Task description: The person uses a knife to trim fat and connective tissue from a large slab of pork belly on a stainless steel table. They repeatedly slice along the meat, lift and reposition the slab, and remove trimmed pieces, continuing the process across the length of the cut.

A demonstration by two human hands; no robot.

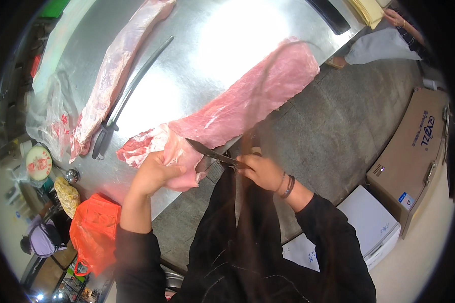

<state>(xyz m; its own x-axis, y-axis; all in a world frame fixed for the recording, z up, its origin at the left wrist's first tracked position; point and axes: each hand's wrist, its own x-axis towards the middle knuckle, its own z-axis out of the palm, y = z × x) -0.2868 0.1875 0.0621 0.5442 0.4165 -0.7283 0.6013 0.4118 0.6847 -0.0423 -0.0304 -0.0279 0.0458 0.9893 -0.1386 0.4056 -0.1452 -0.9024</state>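
Observation:
A long slab of raw pink meat (246, 94) lies diagonally across the steel table (185, 72), along its near edge. My left hand (155, 172) grips a pale flap (184, 174) at the slab's near end, pulling it back over the table edge. In my right hand (261, 170) is a knife (208, 151), held by its handle. Its dark blade points left, and the tip touches the meat just where the flap folds away. Farther left rests a second long strip of meat (117, 57), with a honing steel (131, 96) beside it, black handle toward me.
A clear plastic bag (57, 117), a red plastic bag (94, 231) and a steel scrubber (72, 175) are at the left. A black bar-shaped object (330, 15) lies at the far right. Beyond the grey floor (314, 132) stands a brown chest freezer (405, 151). Another person's hand (394, 18) shows top right.

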